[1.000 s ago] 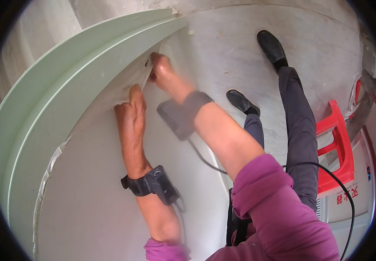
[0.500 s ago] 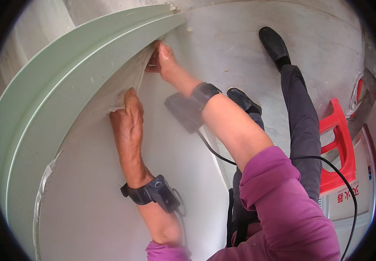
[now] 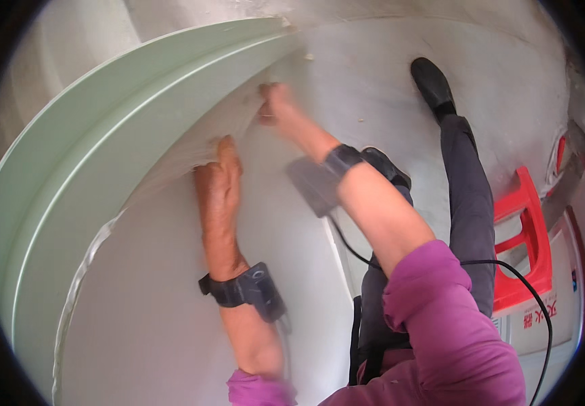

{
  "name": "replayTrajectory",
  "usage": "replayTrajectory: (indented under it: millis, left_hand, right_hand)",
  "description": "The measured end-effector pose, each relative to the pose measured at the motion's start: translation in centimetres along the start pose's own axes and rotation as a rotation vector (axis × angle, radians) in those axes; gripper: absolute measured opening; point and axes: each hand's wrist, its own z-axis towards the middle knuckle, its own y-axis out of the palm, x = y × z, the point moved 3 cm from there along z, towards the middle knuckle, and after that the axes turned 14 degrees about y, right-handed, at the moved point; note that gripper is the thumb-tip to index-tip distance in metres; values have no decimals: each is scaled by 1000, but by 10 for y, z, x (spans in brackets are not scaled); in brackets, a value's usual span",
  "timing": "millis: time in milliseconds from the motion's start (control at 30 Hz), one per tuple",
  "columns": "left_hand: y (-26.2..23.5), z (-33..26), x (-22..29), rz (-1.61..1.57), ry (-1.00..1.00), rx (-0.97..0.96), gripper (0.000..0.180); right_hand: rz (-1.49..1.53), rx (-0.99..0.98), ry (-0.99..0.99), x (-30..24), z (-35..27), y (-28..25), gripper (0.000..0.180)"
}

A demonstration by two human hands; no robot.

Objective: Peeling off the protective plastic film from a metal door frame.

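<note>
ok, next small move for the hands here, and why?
I'd probably shift the left hand down along the pale green curved panel toward the crinkled pale edging. Both hands are up at the translucent film, and nothing touches that lower stretch. The right hand is motion-blurred, so I can't confirm its hold.

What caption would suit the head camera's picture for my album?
Bare left hand and right hand at thin, whitish translucent film beside a long, ridged, pale-green panel.
</note>
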Motion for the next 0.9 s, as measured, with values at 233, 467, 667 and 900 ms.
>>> replayTrajectory:
  millis: [233,467,667,900]
  left_hand:
    - [35,-16,-39,215,-190,-226,19]
    - [43,-26,-54,146,-77,-254,20]
    - [46,4,-44,-12,-127,-1,22]
    - [23,-20,8,-240,-259,208,29]
  right_hand:
    - [-914,74,-944,-17,-104,-18,29]
    - [-964,162,-1266,2,-122,54,37]
    - [-987,243,-1248,-24,-119,66,16]
    - [-1206,50,-1407,-48,-137,60,14]
